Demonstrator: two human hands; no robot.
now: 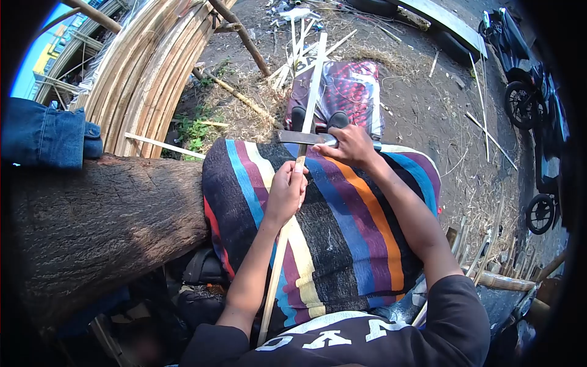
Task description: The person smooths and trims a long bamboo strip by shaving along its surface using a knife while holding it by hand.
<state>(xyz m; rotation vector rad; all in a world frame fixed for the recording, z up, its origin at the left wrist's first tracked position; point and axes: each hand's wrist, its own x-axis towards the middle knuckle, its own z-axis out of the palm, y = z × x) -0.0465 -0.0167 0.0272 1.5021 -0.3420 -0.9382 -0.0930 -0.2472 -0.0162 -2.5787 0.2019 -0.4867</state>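
Note:
My left hand (287,191) is closed round a long, pale bamboo strip (315,82), which runs from near my torso, over my lap, to above the ground ahead. In my right hand (351,147) is the handle of a wide-bladed knife (295,137). Its blade points left and lies across the strip, a little beyond my left hand. Whether the edge cuts into the strip I cannot tell. A striped cloth (361,238) covers my lap, beneath both hands. The tips of two dark shoes show past the cloth.
A thick log (110,214) lies at the left, with a denim cloth (46,134) on it. Bundled long bamboo strips (143,67) curve behind. Ahead, a red patterned sheet (351,88) lies on the ground near loose strips. Motorcycles (526,92) stand at the right.

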